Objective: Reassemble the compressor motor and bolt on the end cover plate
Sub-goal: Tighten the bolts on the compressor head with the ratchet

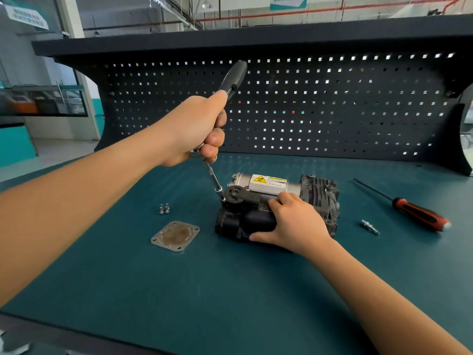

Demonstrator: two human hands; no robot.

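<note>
Right grip (294,221) clasping compressor (243,219), left grip (197,126) curled round driver (234,78), seemingly tightening motor; cover plate (175,236) and bolts (164,208), left of compressor, not yet fitted.

**One Legible Label**

On top of the compressor motor (240,179), a white label (268,181) bears a yellow warning triangle and the words "Do NOT touch"; its smaller lines are too blurred to read. The banner (288,1) far above and behind the motor is unreadable.
</note>
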